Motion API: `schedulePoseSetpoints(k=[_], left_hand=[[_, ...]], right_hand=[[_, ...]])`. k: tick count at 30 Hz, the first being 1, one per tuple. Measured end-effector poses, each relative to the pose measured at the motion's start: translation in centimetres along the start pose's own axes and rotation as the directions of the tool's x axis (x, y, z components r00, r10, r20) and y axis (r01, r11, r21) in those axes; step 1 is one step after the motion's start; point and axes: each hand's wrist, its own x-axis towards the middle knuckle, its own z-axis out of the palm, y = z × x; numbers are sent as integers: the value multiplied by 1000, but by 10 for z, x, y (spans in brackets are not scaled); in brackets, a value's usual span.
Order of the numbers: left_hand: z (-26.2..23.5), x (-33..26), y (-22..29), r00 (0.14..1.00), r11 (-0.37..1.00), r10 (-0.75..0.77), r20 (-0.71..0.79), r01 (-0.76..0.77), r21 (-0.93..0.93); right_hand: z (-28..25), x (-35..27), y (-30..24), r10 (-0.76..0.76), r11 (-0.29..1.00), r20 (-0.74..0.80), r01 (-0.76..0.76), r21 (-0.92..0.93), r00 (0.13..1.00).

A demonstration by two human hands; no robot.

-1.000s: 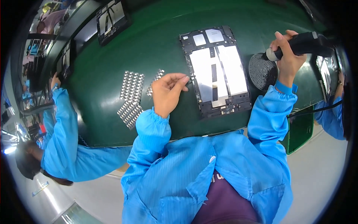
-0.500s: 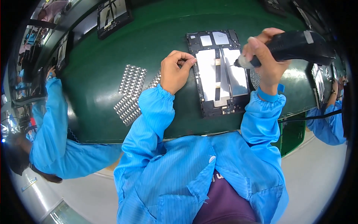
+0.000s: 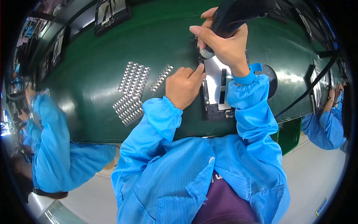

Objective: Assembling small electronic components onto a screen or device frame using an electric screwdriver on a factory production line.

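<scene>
On the green table lies a dark, flat tablet-like device [image 3: 214,112] with silvery panels and a black strip. My right hand [image 3: 229,46] is wrapped round a black electric screwdriver [image 3: 238,16], whose pale nose points down at the device's upper left part. The screwdriver's bit is hidden. My left hand [image 3: 185,86] rests beside the device's left edge. Its index finger is stretched out to that edge, close below the screwdriver's nose, with the thumb apart from it and the other fingers curled. My right hand and sleeve cover much of the device's right side.
Left of my left hand lie a narrow strip [image 3: 162,78] and two larger sheets [image 3: 134,79] bearing rows of small white pieces. A round dark dish [image 3: 271,80] sits right of my right sleeve. Co-workers' blue sleeves [image 3: 52,138] show at both sides. Another device [image 3: 111,16] lies far left.
My right hand has carried the screwdriver left and upward to the device's left edge. My left hand has shifted slightly down and right, its thumb-and-finger pinch changed to a stretched index finger.
</scene>
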Motion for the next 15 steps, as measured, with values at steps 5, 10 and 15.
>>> schedulePoseSetpoints(k=[5,10,15], left_hand=[[-1,1,4,1000,999,-16,-5,16,34],[-1,1,3,1000,1000,-11,-20,12,27],[1,0,2,1000,1000,-15,-23,15,19]], right_hand=[[2,0,4,22,999,21,-21,-49,1000],[4,0,5,29,998,9,-29,-49,1000],[4,0,8,36,999,40,-34,-41,999]])
